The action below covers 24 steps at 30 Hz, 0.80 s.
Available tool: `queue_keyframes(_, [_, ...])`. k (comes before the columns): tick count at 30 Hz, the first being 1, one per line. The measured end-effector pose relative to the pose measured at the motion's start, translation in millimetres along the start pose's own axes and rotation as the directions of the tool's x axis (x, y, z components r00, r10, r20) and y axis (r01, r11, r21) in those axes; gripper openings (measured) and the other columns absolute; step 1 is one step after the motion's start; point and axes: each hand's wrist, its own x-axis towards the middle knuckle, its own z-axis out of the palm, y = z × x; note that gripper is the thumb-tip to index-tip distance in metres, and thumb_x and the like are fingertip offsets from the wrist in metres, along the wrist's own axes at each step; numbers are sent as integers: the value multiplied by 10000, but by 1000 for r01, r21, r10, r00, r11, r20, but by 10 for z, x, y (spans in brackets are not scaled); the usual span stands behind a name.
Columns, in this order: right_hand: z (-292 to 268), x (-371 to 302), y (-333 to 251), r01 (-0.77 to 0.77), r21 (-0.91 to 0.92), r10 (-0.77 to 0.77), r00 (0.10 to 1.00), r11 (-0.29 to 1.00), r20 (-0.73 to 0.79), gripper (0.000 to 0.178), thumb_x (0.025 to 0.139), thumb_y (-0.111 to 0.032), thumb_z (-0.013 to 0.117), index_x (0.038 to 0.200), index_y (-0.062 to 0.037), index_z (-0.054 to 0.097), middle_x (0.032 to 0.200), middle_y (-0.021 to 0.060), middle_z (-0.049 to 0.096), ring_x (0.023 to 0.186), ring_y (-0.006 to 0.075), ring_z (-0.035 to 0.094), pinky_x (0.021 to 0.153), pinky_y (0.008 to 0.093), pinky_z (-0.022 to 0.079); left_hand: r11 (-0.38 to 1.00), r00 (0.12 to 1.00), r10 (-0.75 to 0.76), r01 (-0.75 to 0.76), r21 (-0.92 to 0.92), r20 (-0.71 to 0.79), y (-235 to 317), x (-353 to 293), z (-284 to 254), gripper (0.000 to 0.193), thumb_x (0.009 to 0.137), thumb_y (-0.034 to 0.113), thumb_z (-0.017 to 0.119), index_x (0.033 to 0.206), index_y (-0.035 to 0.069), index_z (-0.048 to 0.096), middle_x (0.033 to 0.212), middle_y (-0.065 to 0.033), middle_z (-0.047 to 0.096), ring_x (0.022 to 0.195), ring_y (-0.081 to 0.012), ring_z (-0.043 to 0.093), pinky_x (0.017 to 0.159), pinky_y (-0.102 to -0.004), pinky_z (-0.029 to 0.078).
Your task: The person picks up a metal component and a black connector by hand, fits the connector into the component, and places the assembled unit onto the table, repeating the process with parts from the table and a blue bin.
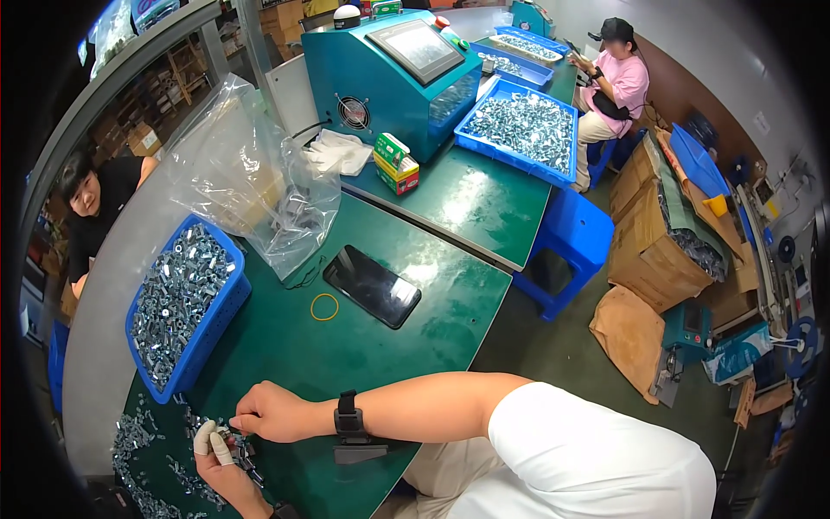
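Note:
My left hand (223,471) is low at the left, over the green table, with pale finger cots (205,437) on two fingers. Its fingers curl round some small shiny metal parts (244,451). My right hand (275,413) reaches in from the right, closed, its fingertips meeting those of the left; what they pinch is hidden. Loose metal parts (134,439) are strewn on the table beside and under my hands. Just beyond stands a blue basket (210,346) heaped with similar metal parts (177,298).
A black phone (372,285) and a yellow rubber band (324,307) lie on the table (424,346). Farther back are a clear plastic bag (251,173), white gloves (339,154), a teal machine (346,82) and a filled blue tray (519,164). One person sits far right, another at left.

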Motion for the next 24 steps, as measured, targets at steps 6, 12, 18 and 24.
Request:
queue_keyframes(6, [-27,11,-36,-33,3,33,999,999,18,290,906,-194,645,684,-15,699,549,115,578,487,208,513,492,372,385,999,996,47,-48,15,82,-17,34,-79,176,1011,134,583,1108,2,647,917,-1,621,768,-81,534,712,-225,450])
queue_keyframes(12, [2,31,-23,-44,-5,44,999,999,28,286,904,-192,651,687,-12,703,545,116,579,486,206,514,492,372,387,998,993,32,-38,58,111,-78,70,-140,162,1010,134,585,1088,4,642,911,2,615,759,-78,521,701,-221,444])
queue_keyframes(18, [-13,22,-14,-36,-17,37,999,999,32,269,892,-181,662,691,-6,705,546,117,584,491,211,530,501,374,404,990,993,61,-73,118,100,-82,50,-92,177,1028,175,560,971,16,608,819,23,548,708,-65,460,639,-224,395])
queue_keyframes(24, [-52,-10,-31,-12,11,11,999,1000,44,241,875,-165,673,708,6,704,570,128,604,508,228,552,522,377,429,969,986,155,-164,184,61,-94,-1,-18,268,1052,234,516,881,34,563,741,39,473,655,-55,408,583,-226,346])
